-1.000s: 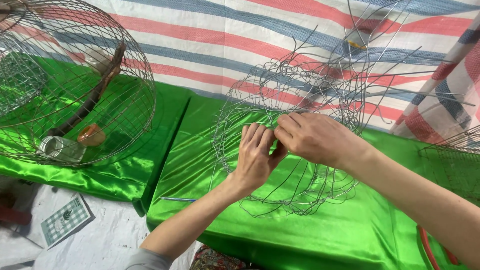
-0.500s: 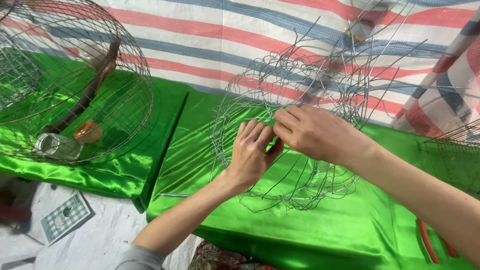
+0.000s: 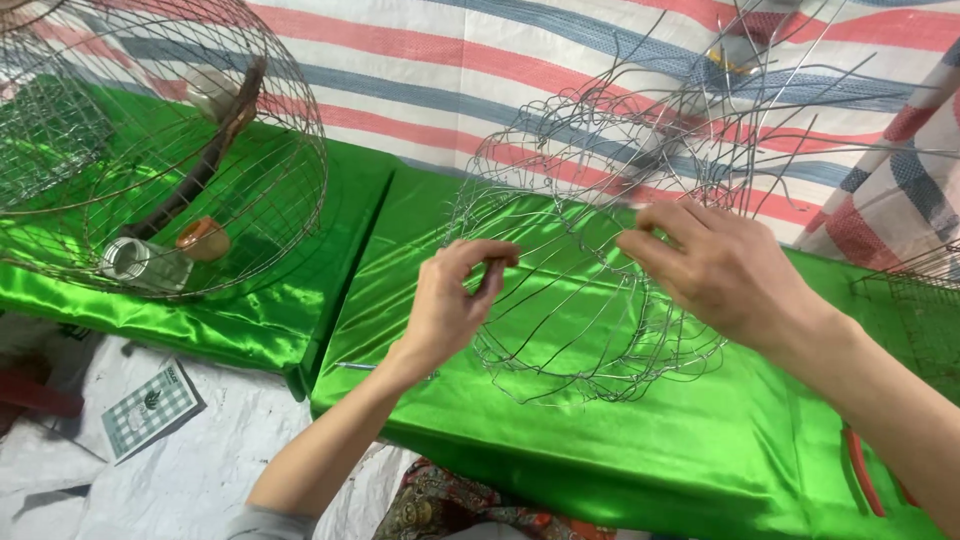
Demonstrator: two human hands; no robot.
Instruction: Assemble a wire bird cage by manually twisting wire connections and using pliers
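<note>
On the green cloth (image 3: 640, 440) lies an unfinished wire cage (image 3: 590, 260), loose wire ends sticking up behind it. Left hand (image 3: 450, 305) pinches a thin wire at the cage's near rim between thumb and forefinger. Right hand (image 3: 715, 265) curls over the upper wires, fingertips gripping one. At far left stands a finished cage (image 3: 150, 150).
</note>
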